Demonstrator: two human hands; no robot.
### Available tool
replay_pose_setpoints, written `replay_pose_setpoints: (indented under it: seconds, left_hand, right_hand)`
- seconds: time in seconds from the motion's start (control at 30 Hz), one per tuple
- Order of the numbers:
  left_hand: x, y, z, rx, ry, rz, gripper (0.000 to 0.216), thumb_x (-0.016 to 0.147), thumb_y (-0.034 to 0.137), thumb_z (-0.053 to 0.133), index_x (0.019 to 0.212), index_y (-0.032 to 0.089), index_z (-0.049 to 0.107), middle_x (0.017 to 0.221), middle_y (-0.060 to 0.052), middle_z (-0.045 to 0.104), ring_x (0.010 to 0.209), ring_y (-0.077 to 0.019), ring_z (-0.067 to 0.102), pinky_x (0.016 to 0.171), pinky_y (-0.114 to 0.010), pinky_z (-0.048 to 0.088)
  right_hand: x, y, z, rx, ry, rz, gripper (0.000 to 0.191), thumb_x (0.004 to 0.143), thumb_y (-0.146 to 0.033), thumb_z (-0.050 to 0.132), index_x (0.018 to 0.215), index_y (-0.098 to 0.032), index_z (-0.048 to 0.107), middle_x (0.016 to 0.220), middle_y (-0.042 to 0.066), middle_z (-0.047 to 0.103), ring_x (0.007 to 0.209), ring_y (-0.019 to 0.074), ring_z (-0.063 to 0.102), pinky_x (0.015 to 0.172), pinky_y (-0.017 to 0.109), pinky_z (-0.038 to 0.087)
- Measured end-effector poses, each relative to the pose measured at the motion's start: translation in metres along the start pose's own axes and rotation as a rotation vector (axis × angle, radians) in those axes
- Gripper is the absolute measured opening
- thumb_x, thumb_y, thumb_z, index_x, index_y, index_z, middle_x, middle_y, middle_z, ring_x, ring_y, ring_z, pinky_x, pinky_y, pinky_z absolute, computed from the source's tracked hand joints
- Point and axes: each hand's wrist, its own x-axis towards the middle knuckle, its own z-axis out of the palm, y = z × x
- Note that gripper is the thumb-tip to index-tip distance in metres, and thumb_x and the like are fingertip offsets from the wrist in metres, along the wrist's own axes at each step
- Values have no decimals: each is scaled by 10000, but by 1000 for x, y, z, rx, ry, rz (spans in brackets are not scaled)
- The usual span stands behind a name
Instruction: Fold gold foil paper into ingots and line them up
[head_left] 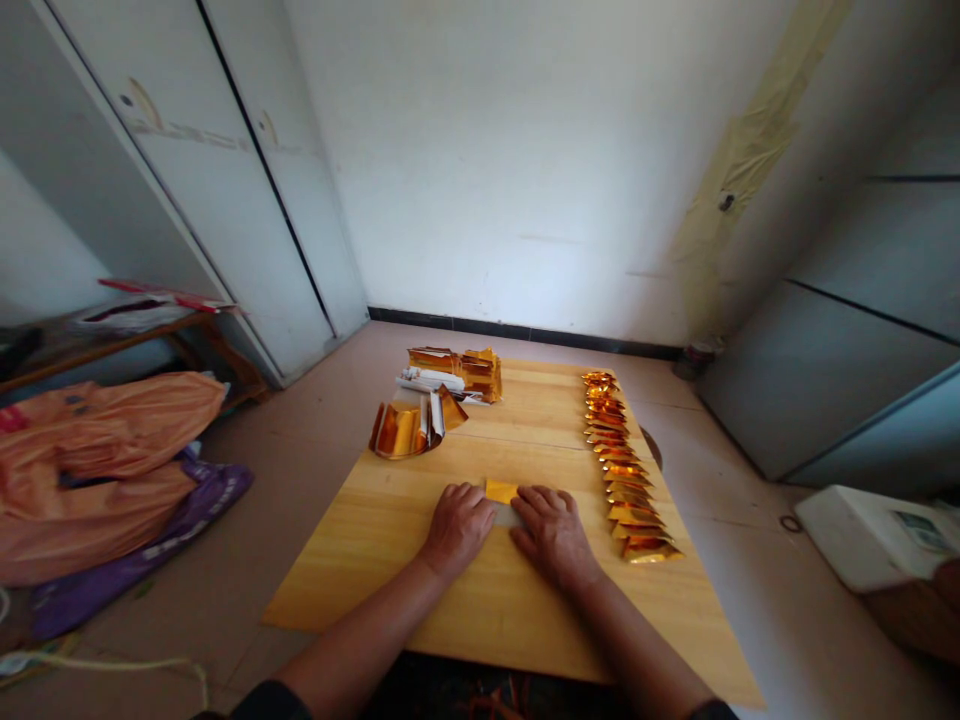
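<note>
One gold sheet (501, 490), covered at both ends

Right at the heart of it, the gold sheet lies flat on the wooden table (360, 560), a paler strip showing on its near side. On its left end, the left hand (459, 530), fingers together and bent, tips down at the edge. On its right end, the right hand (553, 532), fingers flatter, side by side, reaching over the edge. Is either one pinching the paper? Can't tell from up here; the undersides are hidden.

Out to the right of the sheet, look at that: a long row of folded gold pieces (628, 475), each overlapping the next! Left of the sheet and beyond it, a curved bundle of gold and white paper (405, 430); just behind that, a second stack (480, 375), gold with some white.

Wider now: far left of the sheet, orange cloth (97, 440) is heaped against a purple bag (214, 500), pale cabinet doors (225, 150) behind. Far right of the sheet, a white box (862, 530) sits near a big grey unit (862, 330). Straight ahead of the sheet, past the table, a white wall (487, 170) rises above a dark skirting strip (525, 332).
</note>
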Motion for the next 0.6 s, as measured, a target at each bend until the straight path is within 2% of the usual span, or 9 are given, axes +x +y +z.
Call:
replay_pose_setpoints:
  seconds: [0.2,0.4,0.6]
  left_hand:
    - [-8,-3,-4,-43,-9,55,154,880,200,525,744,196,598,780,-12,609,785,-166,500,720,-334,333]
    - [-8,-3,-6,-62,-22,30,159,880,208,533,741,195,610,790,-12,599,802,-162,497,729,-323,344]
    - [-8,-4,-4,-104,-6,12,169,873,188,531,729,191,620,792,-19,587,806,-156,496,722,-310,360]
  right_hand:
    - [8,-8,-8,-53,-65,33,434,862,-448,524,1272,-311,488,1264,57,541,1143,240,432,980,442,241]
    - [21,-19,-9,-134,-111,52,460,876,-541,451,1303,-370,444,1210,75,536,1091,267,445,980,575,181]
    - [28,-21,-6,-173,-131,58,480,876,-591,400,1289,-355,463,1166,93,534,1068,275,447,974,605,167]
